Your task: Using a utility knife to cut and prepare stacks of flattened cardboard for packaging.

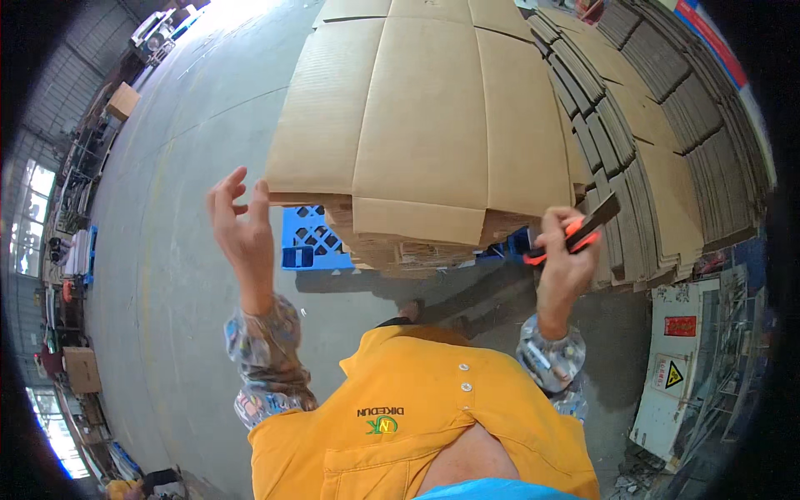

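A tall stack of flat brown cardboard sheets (425,125) fills the upper centre of the frame and blocks the way ahead. It rests on a blue plastic pallet (310,239). More bundled cardboard (642,158) walls off the upper right. The bare grey concrete floor (175,217) at left lies open, with cluttered goods (75,250) only along the far left edge.
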Available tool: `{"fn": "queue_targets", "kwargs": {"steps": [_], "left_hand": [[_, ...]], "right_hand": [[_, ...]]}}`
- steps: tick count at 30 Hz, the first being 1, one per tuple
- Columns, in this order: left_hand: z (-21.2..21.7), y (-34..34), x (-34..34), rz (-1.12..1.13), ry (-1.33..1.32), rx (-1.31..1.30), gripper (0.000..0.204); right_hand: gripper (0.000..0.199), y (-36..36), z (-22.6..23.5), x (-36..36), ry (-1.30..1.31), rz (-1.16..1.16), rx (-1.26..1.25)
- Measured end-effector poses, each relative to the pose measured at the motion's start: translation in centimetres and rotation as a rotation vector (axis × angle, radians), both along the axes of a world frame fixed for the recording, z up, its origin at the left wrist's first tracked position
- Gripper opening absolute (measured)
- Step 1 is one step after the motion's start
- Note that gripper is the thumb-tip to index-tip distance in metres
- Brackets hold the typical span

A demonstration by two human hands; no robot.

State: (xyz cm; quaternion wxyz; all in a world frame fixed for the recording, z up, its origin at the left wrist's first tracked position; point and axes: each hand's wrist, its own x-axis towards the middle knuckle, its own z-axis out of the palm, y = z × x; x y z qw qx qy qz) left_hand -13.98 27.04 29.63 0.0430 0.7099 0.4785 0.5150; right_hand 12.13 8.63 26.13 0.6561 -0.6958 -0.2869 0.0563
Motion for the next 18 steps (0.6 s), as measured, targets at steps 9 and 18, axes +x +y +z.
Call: {"fn": "queue_targets", "kwargs": {"steps": [9,18], "left_hand": [[-1.6,3.7,-0.2,-0.372,-0.385,-0.544,0.025],[3.4,1.8,0.3,-0.419,-0.510,-0.599,0.027]], "right_hand": [[0.030,0.7,-0.8,4.6,-0.144,-0.183,-0.091],[0.025,-1.1,1.8,5.9,0.364,0.086,0.104]]}}
